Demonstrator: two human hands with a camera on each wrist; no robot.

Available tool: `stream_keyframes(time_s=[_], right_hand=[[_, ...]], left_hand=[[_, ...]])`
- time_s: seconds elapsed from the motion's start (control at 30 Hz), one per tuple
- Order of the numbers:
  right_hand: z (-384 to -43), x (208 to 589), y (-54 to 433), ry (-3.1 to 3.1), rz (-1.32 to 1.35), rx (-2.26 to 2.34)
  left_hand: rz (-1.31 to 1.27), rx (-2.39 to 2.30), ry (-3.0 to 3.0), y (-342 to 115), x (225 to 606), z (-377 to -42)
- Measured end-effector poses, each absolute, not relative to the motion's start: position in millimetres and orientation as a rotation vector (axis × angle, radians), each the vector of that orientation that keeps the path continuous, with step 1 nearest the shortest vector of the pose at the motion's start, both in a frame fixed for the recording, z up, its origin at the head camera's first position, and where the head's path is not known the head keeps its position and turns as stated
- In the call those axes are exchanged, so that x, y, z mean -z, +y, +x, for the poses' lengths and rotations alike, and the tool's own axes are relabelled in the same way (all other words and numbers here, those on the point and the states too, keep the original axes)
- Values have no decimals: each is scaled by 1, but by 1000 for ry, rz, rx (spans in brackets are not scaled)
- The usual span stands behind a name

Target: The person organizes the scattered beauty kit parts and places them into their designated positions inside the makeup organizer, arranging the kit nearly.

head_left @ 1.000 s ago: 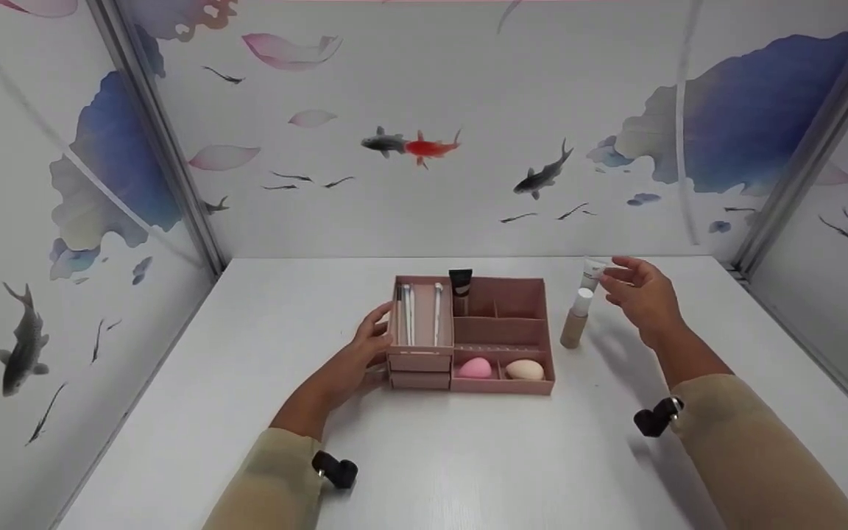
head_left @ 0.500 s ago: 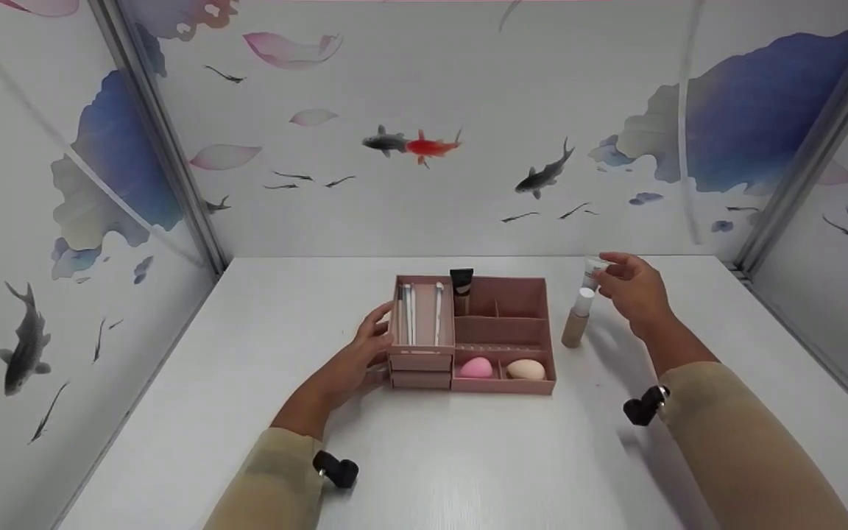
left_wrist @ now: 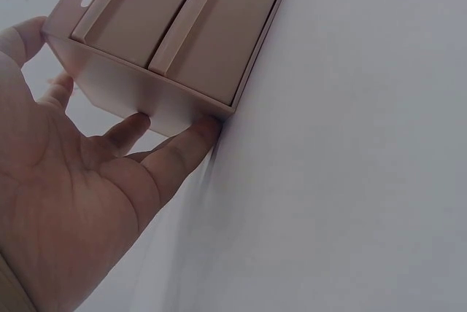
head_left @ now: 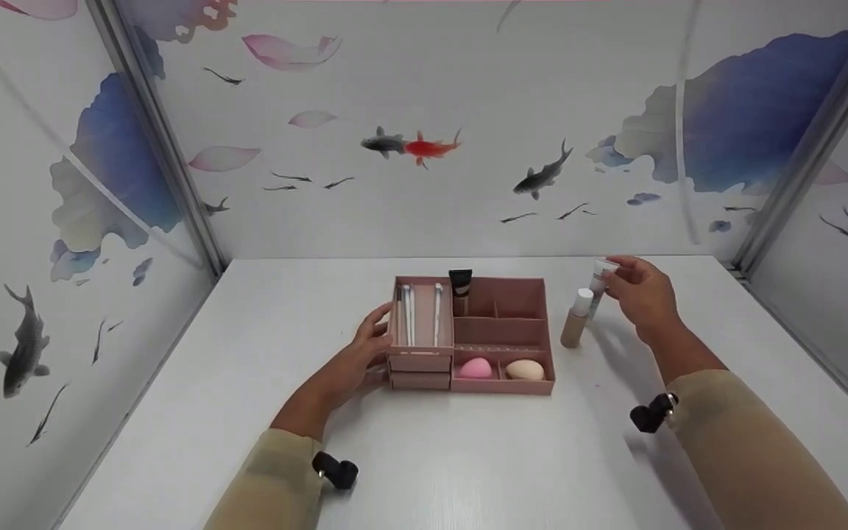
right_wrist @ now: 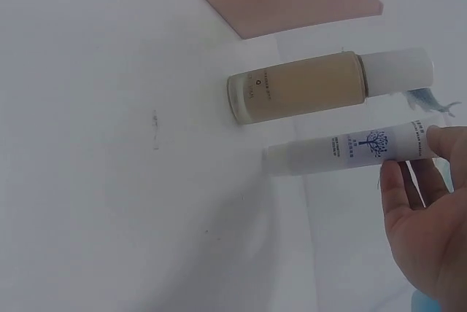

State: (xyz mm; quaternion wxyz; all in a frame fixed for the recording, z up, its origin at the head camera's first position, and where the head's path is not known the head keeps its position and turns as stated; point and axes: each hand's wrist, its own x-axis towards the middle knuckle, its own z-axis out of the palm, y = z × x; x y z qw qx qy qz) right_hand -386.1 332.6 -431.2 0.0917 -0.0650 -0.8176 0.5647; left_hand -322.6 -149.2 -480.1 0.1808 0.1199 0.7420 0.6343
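A pink makeup organizer (head_left: 421, 362) stands on the white table. My left hand (head_left: 350, 364) rests against its left side; in the left wrist view, the spread fingers (left_wrist: 179, 155) touch the side wall below two drawers (left_wrist: 219, 31). To the right of the organizer, my right hand (head_left: 645, 298) pinches the upper end of a white squeeze tube (right_wrist: 350, 149) between thumb and fingers. The tube stands cap down, close beside a foundation bottle (right_wrist: 306, 90) with a white cap. In the head view this bottle partly covers the tube.
The organizer holds white-handled brushes (head_left: 437, 315), a black-capped tube (head_left: 461, 285), a pink makeup sponge (head_left: 476, 368) and a beige sponge (head_left: 525, 369). White panels printed with fish (head_left: 431, 147) enclose the table at the back and both sides.
My right hand has closed on the tube's upper end and shifted it slightly right, away from the foundation bottle. The left hand and organizer have stayed in place.
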Motion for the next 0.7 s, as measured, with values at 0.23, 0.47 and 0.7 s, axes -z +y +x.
stream_keyframes(time_s=[0.23,0.47,0.7], right_hand=[[-378,432,341,-2448,-200,-1670],[-367,430,345,-2448,-196,-1656],[-356,426,346,-2434,-164,-1648]], left_hand=[[340,-1796,2094,-151,478,-320],[337,-1787,2104,-149,478,-321],[329,-1783,2099,-149,478,-320]])
